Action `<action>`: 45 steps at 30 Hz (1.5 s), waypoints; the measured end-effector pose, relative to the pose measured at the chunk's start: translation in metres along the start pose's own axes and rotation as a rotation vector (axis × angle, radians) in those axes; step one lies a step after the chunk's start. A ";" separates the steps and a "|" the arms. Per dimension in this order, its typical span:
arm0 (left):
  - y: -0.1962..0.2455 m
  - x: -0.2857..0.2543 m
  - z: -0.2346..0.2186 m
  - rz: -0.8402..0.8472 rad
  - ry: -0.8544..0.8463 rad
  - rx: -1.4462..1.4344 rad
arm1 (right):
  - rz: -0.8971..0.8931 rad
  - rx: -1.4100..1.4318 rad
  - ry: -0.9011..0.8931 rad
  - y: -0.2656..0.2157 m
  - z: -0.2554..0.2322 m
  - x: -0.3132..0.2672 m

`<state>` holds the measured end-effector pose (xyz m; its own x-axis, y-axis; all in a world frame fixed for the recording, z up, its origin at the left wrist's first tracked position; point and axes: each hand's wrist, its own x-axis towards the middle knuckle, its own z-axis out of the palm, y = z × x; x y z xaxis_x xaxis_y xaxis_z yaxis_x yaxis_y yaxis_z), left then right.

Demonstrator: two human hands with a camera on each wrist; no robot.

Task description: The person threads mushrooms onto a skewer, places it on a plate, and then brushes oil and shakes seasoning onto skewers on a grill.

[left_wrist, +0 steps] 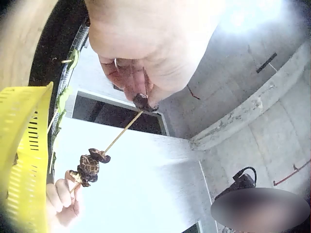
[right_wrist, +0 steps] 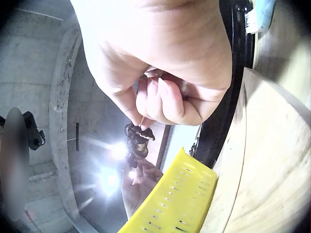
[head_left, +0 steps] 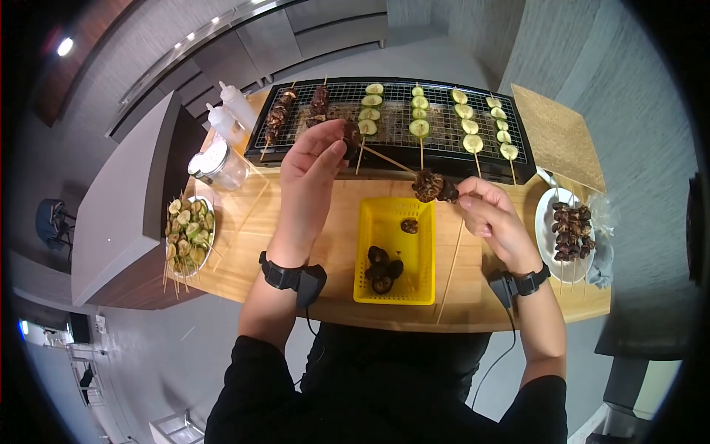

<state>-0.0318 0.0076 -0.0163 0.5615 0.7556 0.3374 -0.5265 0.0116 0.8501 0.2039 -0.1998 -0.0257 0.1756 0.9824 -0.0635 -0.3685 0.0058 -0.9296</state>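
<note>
In the head view my left hand pinches a dark mushroom between thumb and fingers, at the tip end of a bamboo skewer. My right hand grips the skewer's other end, with several dark mushrooms threaded just ahead of its fingertips. The left wrist view shows bare stick between the pinched mushroom and the threaded ones. Below the hands stands a yellow basket, holding a cluster of mushrooms and a single mushroom.
Behind the basket, a black grill carries zucchini skewers and mushroom skewers. At left are white squeeze bottles, a jar and piled zucchini skewers. A white plate bears mushroom skewers at right. A stick lies beside the basket.
</note>
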 end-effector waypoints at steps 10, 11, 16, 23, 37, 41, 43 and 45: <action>0.002 -0.001 0.006 -0.036 0.012 -0.035 | -0.005 -0.013 0.007 0.000 0.000 -0.001; 0.003 -0.001 0.008 -0.043 0.015 -0.049 | -0.001 -0.007 0.007 0.001 -0.001 -0.001; -0.002 -0.001 -0.001 -0.040 -0.020 -0.047 | -0.014 -0.004 0.011 0.001 0.000 -0.001; -0.001 -0.003 0.006 -0.013 -0.080 0.090 | -0.006 -0.015 -0.006 0.001 0.000 -0.001; -0.001 -0.001 0.001 -0.046 -0.129 0.052 | -0.023 -0.030 -0.010 0.002 -0.003 0.000; 0.006 -0.004 0.006 -0.055 -0.133 0.086 | -0.021 -0.037 -0.010 0.000 -0.004 0.000; 0.008 -0.002 0.007 -0.049 -0.141 0.068 | -0.021 -0.038 0.002 0.001 -0.003 0.000; 0.005 -0.004 0.011 -0.063 -0.198 0.078 | -0.007 -0.038 -0.009 0.001 -0.002 -0.001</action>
<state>-0.0296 -0.0021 -0.0095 0.7105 0.6112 0.3487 -0.4396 -0.0014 0.8982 0.2045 -0.2013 -0.0276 0.1698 0.9840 -0.0543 -0.3320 0.0053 -0.9433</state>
